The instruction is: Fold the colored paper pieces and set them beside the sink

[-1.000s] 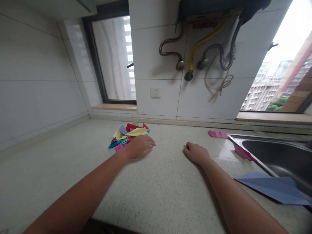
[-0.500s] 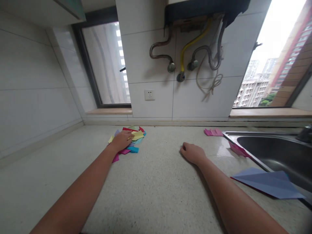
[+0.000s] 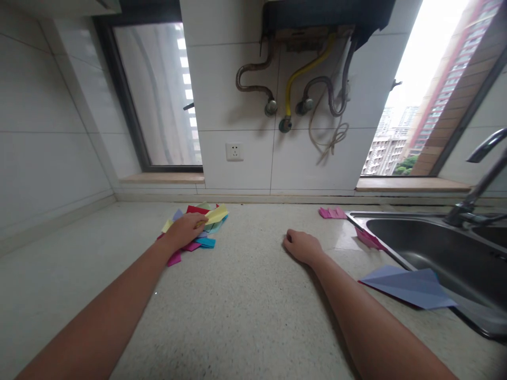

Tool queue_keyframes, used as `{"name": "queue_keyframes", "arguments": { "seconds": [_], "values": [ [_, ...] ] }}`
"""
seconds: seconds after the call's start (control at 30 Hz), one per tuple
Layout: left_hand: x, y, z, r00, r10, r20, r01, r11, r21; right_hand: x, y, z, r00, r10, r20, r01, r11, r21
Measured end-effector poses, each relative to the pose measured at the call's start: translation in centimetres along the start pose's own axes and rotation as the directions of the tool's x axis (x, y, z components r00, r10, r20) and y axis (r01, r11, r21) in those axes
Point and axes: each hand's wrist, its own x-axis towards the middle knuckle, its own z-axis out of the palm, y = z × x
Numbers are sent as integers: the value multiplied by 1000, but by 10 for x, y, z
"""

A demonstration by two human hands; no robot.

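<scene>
The left hand (image 3: 186, 229) is bending its fingers partway over the paper pile (image 3: 206, 243), which is lying on the speckled counter (image 3: 237, 306) well left of the sink (image 3: 420, 237). Its fingertips are touching 1 yellow sheet (image 3: 217, 213); whether they are gripping it cannot be told. The pile is showing flat, creased, sharp-cornered pieces in several colors; overlap is hiding their count.

The right hand (image 3: 303, 246) is curling into 1 loose fist, resting left of the sink, with nothing visible in its grasp.

Smooth metal is forming the sink, and 1 curved, shiny tap (image 3: 480, 183) is standing at its back rim. 2 creased pink papers are sitting by the sink: 1 (image 3: 332, 212) beside its back-left corner, 1 (image 3: 369, 238) along its left rim. 1 lilac paper plane (image 3: 407, 285), long and pointed, is lying at the sink's near-left rim, nose pointing left. Above and left of the sink, 2 ribbed metal hoses (image 3: 253, 88) and 1 yellow hose (image 3: 293, 79) are hanging by the tiled wall (image 3: 222, 105).
</scene>
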Motion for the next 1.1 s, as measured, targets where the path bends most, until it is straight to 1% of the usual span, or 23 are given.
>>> {"name": "queue_keyframes", "arguments": {
  "seconds": [0.07, 0.13, 0.23, 0.33, 0.4, 0.47, 0.53, 0.6, 0.7, 0.77, 0.8, 0.83, 0.9, 0.97, 1.0, 1.1],
  "values": [
    [2, 16, 7, 998, -48, -47, 41, 990, -133, -1, 0, -1, 1000, -10, -7, 10, 1000, -5],
    [4, 35, 14, 994, -84, -70, 63, 963, -263, -1, -1, -1, 1000, -19, -13, 19, 1000, -5],
    [2, 64, 24, 993, -111, -46, 82, 901, -426, -2, -2, -1, 1000, -15, -8, 15, 1000, 5],
    [-1, 92, 31, 981, -192, -34, 140, 815, -562, -3, -3, -2, 1000, -11, -3, 11, 1000, 10],
    [-2, 109, 37, 973, -230, -23, 157, 730, -665, -4, -4, -3, 1000, -16, -6, 16, 1000, 4],
    [-4, 122, 42, 966, -260, 9, 171, 610, -774, -6, -6, -5, 1000, -27, -11, 27, 1000, -4],
    [-8, 133, 48, 956, -285, 71, 205, 475, -856, -8, -11, -8, 998, -54, -24, 54, 999, -3],
    [-12, 140, 53, 947, -290, 137, 240, 358, -902, -12, -19, -12, 993, -109, -54, 110, 994, 23],
    [-21, 144, 59, 938, -282, 200, 274, 250, -929, -22, -37, -17, 969, -209, -133, 227, 964, 138],
    [-25, 145, 62, 932, -291, 217, 282, 202, -938, -31, -49, -19, 950, -274, -152, 307, 909, 282],
    [-27, 145, 63, 929, -295, 222, 282, 180, -942, -36, -56, -20, 939, -311, -147, 344, 862, 373],
    [-28, 145, 63, 928, -296, 227, 282, 158, -946, -40, -62, -20, 927, -348, -140, 372, 800, 472],
    [-29, 146, 63, 926, -289, 243, 287, 120, -950, -46, -71, -20, 907, -394, -148, 391, 657, 645],
    [-30, 149, 63, 928, -268, 258, 292, 96, -952, -49, -78, -19, 903, -392, -175, 380, 543, 749],
    [-30, 151, 63, 930, -255, 263, 294, 92, -951, -49, -80, -18, 907, -377, -187, 372, 507, 778],
    [-31, 156, 62, 932, -214, 291, 320, 114, -941, -47, -83, -14, 925, -325, -198, 338, 462, 820]
  ]
}}
